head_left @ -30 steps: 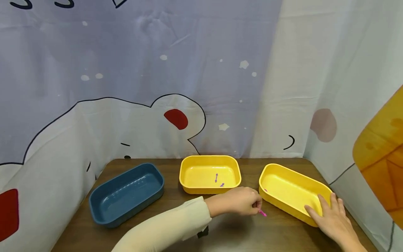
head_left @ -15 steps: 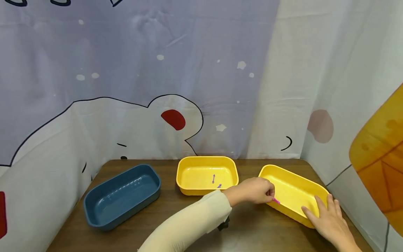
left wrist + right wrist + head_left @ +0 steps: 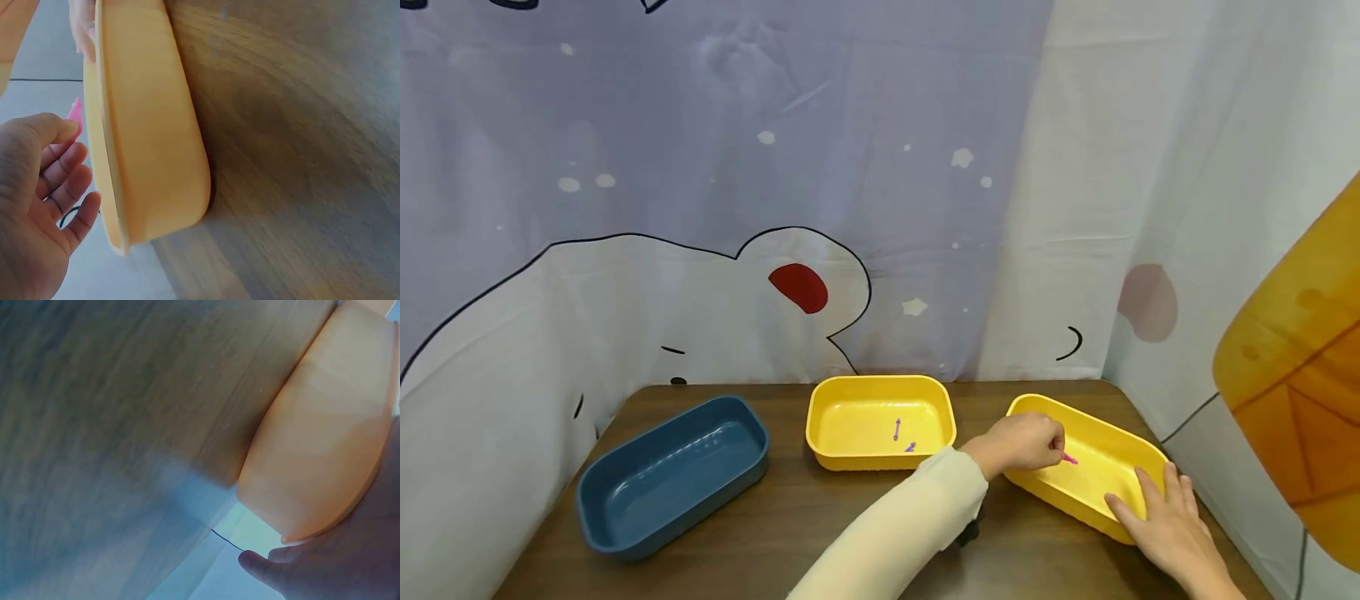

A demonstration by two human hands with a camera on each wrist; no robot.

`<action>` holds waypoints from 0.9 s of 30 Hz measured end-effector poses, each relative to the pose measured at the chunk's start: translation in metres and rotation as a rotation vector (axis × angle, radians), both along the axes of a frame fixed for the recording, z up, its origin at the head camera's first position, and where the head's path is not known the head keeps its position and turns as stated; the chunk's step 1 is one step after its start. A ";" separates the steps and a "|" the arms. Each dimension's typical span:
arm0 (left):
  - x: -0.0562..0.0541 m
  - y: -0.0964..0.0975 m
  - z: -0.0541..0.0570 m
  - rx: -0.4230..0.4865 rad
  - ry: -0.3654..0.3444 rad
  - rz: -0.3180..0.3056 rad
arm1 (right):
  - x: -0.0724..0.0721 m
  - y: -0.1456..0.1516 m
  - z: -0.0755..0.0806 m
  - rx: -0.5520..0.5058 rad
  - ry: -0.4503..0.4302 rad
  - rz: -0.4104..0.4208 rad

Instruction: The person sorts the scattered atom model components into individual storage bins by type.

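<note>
My left hand [image 3: 1026,442] reaches over the near side of the right yellow tray [image 3: 1116,475]. Between thumb and fingers it pinches a small bright pink stick [image 3: 75,117], whose knobbed end [image 3: 1071,459] shows past the fingertips above the tray floor. In the left wrist view the remaining fingers are loosely bent beside the tray's rim [image 3: 112,169]. My right hand [image 3: 1176,533] rests on the near right end of the same tray, its fingers spread and fairly straight over the rim. The right wrist view shows that tray's outer wall [image 3: 325,431] beside the hand.
A second yellow tray [image 3: 880,461] stands at the middle back, holding two small purple sticks [image 3: 897,429]. To the left lies a blue tray [image 3: 673,475], set at an angle. A printed cloth [image 3: 925,250] hangs behind the wooden table [image 3: 820,533].
My left hand has moved right and away from me with the pink stick, from over the table to over the right tray. My right hand has stayed on the tray. The head view has turned slightly right.
</note>
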State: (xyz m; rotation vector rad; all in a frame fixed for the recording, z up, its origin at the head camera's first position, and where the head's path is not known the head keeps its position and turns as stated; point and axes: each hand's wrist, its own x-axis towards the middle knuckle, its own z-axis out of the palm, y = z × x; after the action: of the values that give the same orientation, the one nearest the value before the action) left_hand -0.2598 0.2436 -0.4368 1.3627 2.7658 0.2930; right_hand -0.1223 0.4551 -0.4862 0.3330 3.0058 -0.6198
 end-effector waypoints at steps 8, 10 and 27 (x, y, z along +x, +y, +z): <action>-0.002 0.001 0.001 -0.030 0.008 0.019 | -0.003 -0.009 0.002 0.005 -0.015 -0.001; -0.004 -0.002 0.001 -0.049 0.002 0.033 | -0.006 -0.010 0.003 0.008 -0.018 0.007; 0.008 -0.071 0.025 -0.031 0.097 -0.036 | -0.017 0.014 0.013 0.026 0.022 0.031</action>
State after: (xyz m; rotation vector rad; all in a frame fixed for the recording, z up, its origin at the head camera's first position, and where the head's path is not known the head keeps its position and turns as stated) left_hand -0.2520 0.1721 -0.4121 1.4550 2.8062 0.1870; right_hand -0.1395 0.4687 -0.4730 0.2822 3.0356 -0.5861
